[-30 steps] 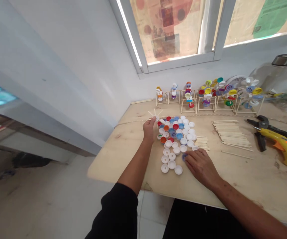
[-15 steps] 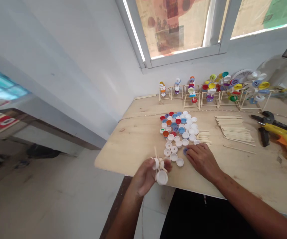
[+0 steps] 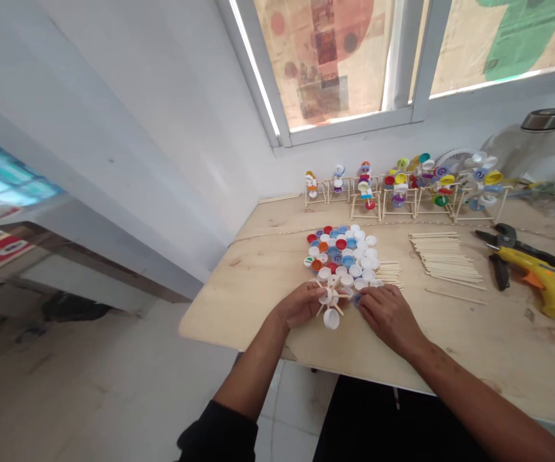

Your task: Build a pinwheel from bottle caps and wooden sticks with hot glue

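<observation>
My left hand (image 3: 301, 304) grips a small wheel of sticks and white bottle caps (image 3: 332, 319), its sticks spreading out like spokes. Close to its right, my right hand (image 3: 387, 316) is closed with the fingertips on a blue bottle cap (image 3: 357, 299), low over the table. Part of that cap is hidden by the fingers. Just beyond both hands lies a cluster of loose bottle caps (image 3: 341, 244), white, blue, red and orange. The wheel covers some of the nearest white caps.
Several finished stick-and-cap wheels on stands (image 3: 400, 186) line the wall. Wooden sticks (image 3: 445, 260) lie right of the caps, with a shorter bundle (image 3: 389, 274) beside them. A yellow glue gun (image 3: 541, 276) and pliers (image 3: 503, 235) rest farther right. The wooden table (image 3: 224, 295) ends at the left.
My left hand has moved forward and right over the table with the wheel, which has turned to face me. My right hand stays at the blue cap. The view has shifted slightly.
</observation>
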A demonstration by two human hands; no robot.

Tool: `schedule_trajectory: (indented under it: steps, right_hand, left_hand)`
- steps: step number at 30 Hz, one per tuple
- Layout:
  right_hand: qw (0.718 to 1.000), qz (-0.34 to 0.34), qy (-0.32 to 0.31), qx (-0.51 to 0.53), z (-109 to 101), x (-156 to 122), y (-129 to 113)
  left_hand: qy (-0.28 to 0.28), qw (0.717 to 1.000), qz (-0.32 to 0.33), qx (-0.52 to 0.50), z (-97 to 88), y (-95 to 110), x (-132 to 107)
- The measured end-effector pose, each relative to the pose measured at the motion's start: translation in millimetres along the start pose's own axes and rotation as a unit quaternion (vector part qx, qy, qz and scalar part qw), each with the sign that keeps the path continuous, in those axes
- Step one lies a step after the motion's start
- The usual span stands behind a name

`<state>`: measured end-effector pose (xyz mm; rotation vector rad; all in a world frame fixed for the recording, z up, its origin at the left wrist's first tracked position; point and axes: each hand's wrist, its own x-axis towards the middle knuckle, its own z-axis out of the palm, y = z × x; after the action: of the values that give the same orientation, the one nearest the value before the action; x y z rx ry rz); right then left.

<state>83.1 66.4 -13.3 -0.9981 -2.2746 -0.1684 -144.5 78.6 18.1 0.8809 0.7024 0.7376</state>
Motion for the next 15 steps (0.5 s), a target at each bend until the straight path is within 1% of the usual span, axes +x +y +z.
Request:
schedule_trajectory:
  steps: [4,7,9,12,15]
  right_hand:
    - [1.000,0.003,0.002,-0.003,2.0,0.3,-0.7]
    - [1.000,0.003,0.001,-0.004,3.2,0.3,-1.0]
    - [1.000,0.004,-0.001,-0.003,3.6,0.2,-1.0]
    - [1.000,0.007,-0.003,0.000,4.3,-0.2,-1.0]
    - [1.000,0.005,-0.007,0.003,5.2,-0.2,-0.9]
  left_hand:
    - [0.006,1.000,0.018,-0.001,-8.5,3.0,11.7]
    - [0.009,1.000,0.030,-0.003,-9.3,4.2,9.5]
    - [0.013,0.999,0.042,-0.006,-10.4,4.3,0.9]
    - [0.023,0.998,0.060,0.006,-16.3,2.8,-20.3]
    - [0.029,0.998,0.021,0.054,-25.5,1.2,-41.3]
